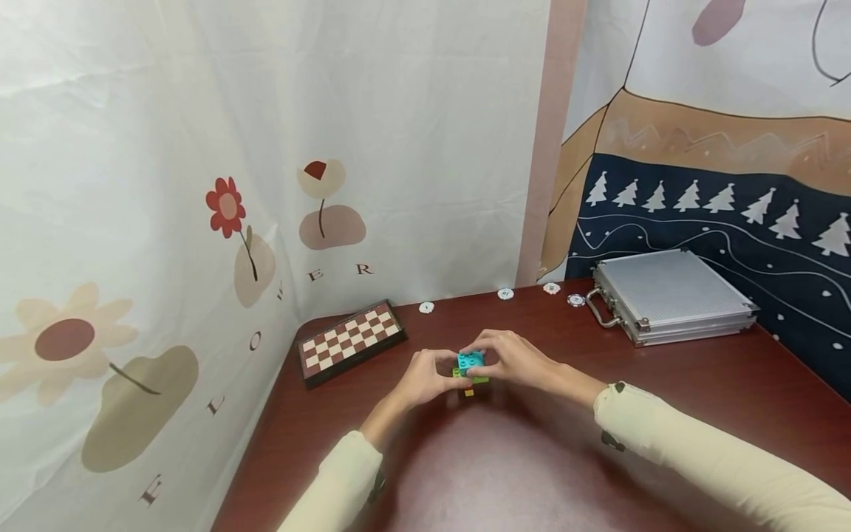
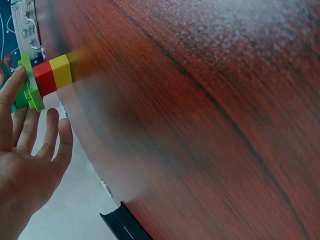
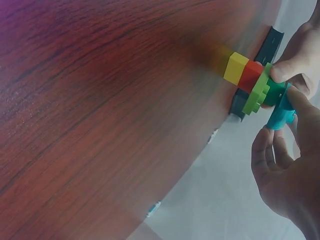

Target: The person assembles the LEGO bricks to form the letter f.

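A small stack of toy building bricks stands on the table between both hands. From the bottom it has a yellow brick point(image 3: 235, 68), a red brick point(image 3: 251, 76), a wider lime-green brick point(image 3: 257, 93) and a dark green brick point(image 3: 273, 92). My left hand point(image 1: 425, 378) holds the stack's upper part, thumb at the dark green brick just above the lime one. At the very top, my right hand point(image 1: 515, 358) pinches a turquoise brick point(image 1: 470, 360) between thumb and fingers. The turquoise brick looks slightly tilted against the dark green one in the right wrist view.
Left of the hands lies a checkered game board point(image 1: 352, 341) in a black frame. A silver case point(image 1: 674, 295) rests at the back right, handle toward the hands. Several round chips, one a white chip point(image 1: 426, 307), lie along the table's rear edge by the printed curtain point(image 1: 412, 148).
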Available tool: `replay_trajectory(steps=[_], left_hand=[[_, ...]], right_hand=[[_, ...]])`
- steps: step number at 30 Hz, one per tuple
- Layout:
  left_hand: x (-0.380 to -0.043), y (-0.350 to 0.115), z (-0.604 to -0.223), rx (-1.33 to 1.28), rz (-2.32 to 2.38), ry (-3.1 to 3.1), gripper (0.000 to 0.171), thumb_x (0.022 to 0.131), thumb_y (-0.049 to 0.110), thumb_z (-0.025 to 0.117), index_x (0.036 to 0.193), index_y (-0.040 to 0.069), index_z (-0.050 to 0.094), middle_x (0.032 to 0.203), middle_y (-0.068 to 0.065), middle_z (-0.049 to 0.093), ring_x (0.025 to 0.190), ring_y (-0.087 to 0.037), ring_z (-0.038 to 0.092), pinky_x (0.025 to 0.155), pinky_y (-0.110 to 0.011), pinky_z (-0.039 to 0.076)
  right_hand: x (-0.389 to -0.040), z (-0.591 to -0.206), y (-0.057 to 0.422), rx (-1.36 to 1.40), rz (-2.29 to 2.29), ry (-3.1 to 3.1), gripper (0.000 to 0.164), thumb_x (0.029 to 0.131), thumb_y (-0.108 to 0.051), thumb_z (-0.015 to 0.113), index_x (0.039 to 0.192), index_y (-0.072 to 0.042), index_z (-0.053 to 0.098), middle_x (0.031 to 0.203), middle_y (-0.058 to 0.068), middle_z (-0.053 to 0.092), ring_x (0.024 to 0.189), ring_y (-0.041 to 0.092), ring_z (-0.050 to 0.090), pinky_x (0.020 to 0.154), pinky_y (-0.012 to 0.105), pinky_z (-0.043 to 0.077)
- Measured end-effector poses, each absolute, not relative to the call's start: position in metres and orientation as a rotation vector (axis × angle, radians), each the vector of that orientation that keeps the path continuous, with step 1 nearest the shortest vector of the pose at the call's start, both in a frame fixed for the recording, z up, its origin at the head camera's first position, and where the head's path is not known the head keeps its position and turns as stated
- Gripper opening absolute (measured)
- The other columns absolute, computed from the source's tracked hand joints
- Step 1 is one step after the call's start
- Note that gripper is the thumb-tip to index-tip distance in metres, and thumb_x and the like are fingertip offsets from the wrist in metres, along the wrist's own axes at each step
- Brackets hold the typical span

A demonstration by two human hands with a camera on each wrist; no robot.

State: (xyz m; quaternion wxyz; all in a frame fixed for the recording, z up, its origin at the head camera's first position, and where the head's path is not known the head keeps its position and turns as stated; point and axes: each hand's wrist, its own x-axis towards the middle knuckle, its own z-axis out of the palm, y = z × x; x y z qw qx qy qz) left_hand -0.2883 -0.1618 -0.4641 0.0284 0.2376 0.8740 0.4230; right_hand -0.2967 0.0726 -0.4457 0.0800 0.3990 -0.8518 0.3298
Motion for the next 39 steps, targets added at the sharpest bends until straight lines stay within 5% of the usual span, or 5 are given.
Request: replay_trajectory(steps=[20,33,39], left_hand=[[-0.287,-0.162,-0.467,0.748,1.26,2.737,0.036,0.086,0.027,0.088,0.115,0.01,0.077,0.101,0.002,0.078,0.086,-0.008,0.073,0.077,-0.025,0.058],[-0.283,-0.152,-0.471,0.753,1.38,2.669,0.037,0.09,0.022,0.084,0.12,0.005,0.072,0.109,-0.006,0.077,0.095,-0.016,0.076,0.081,-0.028,0.06],[-0.282,-0.141,-0.47,0.738,1.372,2.669,0.044,0.092,0.021,0.083,0.129,0.004,0.067,0.116,-0.007,0.074,0.099,-0.019,0.074,0.084,-0.028,0.059]], right_hand=[[-0.294,-0.46,0.073,1.17,0.998,-2.526,0.035,0.092,-0.033,0.082,0.123,-0.019,0.076,0.107,-0.005,0.066,0.091,0.019,0.065,0.075,0.029,0.055],[-0.291,-0.46,0.084,1.256,1.169,-2.535,0.041,0.097,-0.016,0.076,0.137,-0.012,0.066,0.119,0.002,0.061,0.096,0.011,0.067,0.083,0.027,0.059],[-0.296,-0.455,0.094,1.277,1.312,-2.512,0.038,0.098,-0.009,0.073,0.133,-0.007,0.061,0.12,0.006,0.063,0.103,0.02,0.069,0.085,0.029,0.059]])
